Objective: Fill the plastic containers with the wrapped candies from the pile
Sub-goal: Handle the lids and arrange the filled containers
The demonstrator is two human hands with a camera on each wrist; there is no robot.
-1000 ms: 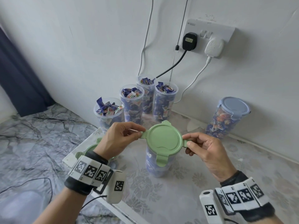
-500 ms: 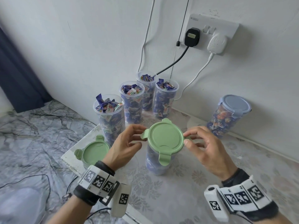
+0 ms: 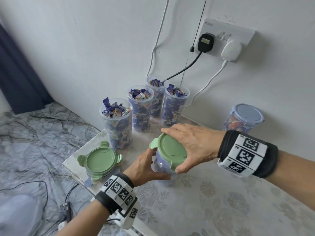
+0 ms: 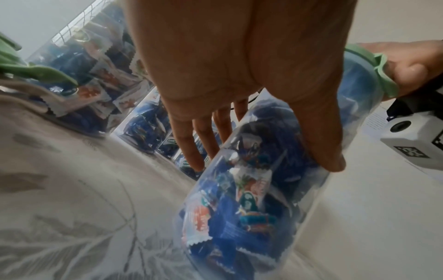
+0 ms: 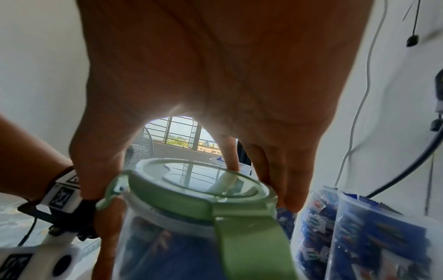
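A clear plastic container [image 3: 163,172] packed with blue wrapped candies [image 4: 242,200] stands on the flowered table [image 3: 221,201]. A green lid [image 3: 170,150] sits on it, one clip [image 5: 251,240] hanging down the side. My left hand [image 3: 146,166] grips the container's body, thumb in front, fingers [image 4: 189,149] round the far side. My right hand [image 3: 185,143] spans the lid from above, thumb at the near rim and fingers curled over the far rim. Several open containers [image 3: 117,126] full of candies stand behind. No loose candy pile is in view.
A green-lidded stack [image 3: 99,160] sits at the table's left corner, close to the edge. A blue-lidded container [image 3: 243,118] stands by the wall on the right. Cables [image 3: 204,84] hang from the wall socket [image 3: 226,38] behind the jars. A cord [image 3: 64,208] lies on the floor.
Both hands pinched the lid's side tabs before. Now my left hand has dropped to grip the container's body, and my right hand has moved over the lid's top.
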